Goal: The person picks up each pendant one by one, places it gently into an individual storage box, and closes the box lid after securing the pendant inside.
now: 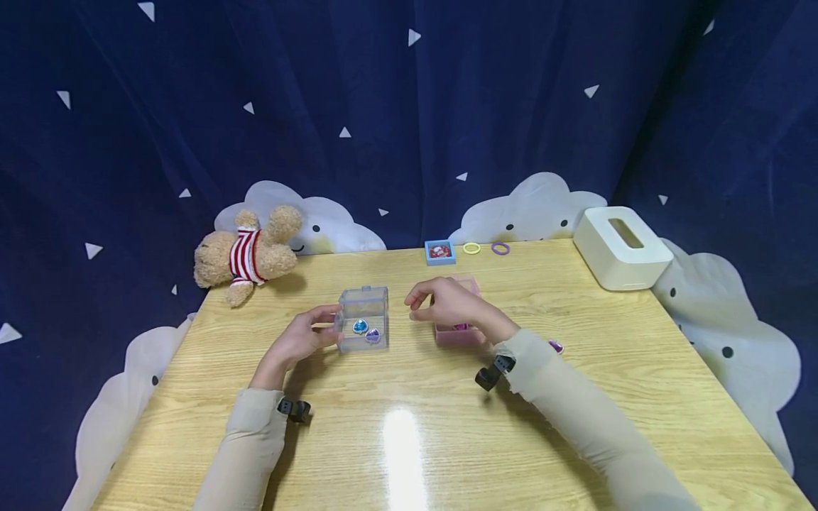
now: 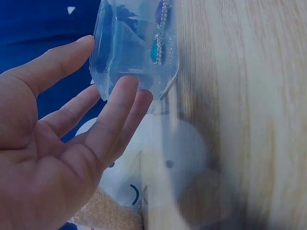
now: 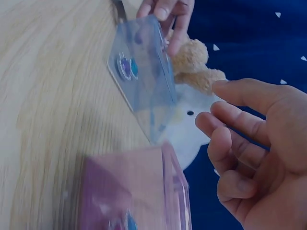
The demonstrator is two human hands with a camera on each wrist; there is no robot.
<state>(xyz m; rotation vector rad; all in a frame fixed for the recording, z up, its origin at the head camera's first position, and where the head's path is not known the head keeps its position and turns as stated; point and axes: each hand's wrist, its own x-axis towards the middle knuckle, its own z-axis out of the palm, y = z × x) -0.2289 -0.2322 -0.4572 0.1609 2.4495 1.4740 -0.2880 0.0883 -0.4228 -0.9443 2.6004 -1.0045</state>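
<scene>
A clear bluish plastic box (image 1: 364, 306) stands on the table with its lid raised. Inside lie a blue gem (image 1: 361, 326) and a purple gem (image 1: 373, 336), both with beaded silvery rims. At the box's left side is my left hand (image 1: 300, 342), its extended fingertips right at the wall. My right hand (image 1: 449, 301) hovers over the left part of a pink box (image 1: 457, 338), fingers loosely bent, nothing between them. Part of that box is hidden under the hand and wrist. A pink gem (image 1: 461, 326) shows inside it; the right wrist view adds a teal one (image 3: 130, 222).
Right of my right sleeve lies a purple gem (image 1: 556, 346). Along the back edge are a small blue tray (image 1: 440, 243) with red contents, a yellow ring (image 1: 471, 248) and a purple ring (image 1: 500, 248). A teddy bear (image 1: 246, 255) lies back left, a white tissue box (image 1: 623, 248) back right.
</scene>
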